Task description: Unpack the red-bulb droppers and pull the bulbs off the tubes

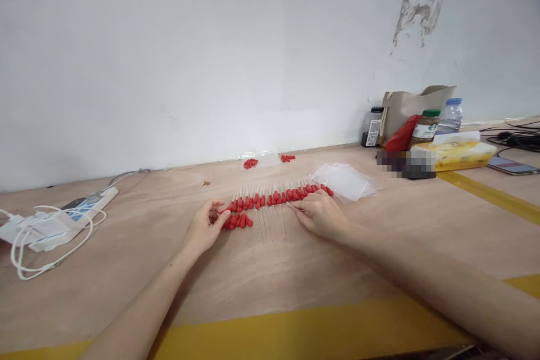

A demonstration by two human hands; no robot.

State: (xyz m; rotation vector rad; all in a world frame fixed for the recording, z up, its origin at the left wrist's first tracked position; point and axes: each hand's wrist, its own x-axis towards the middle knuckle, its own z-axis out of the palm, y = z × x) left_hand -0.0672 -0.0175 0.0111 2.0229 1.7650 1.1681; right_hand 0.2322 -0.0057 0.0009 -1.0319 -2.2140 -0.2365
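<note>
A long row of glass droppers with red rubber bulbs (pixel 276 197) lies across the middle of the table, their clear tubes pointing to the wall. A smaller cluster of red rubber bulbs (pixel 242 221) sits just in front of the row's left end. At that end my left hand (pixel 208 222) is closed, thumb and fingertips about a red bulb. My right hand (pixel 318 212) is pinched near the row's right part, on what looks like a thin clear glass tube (pixel 290 205). Several bare glass tubes (pixel 272 225) lie between my hands.
Clear plastic bags (pixel 343 181) lie to the right, with small bagged groups of red bulbs (pixel 250 163) by the wall. A power strip (pixel 78 219) with white cables stands left. Bottles (pixel 450 117), a tissue pack (pixel 464 154) and a phone (pixel 512 165) occupy the right.
</note>
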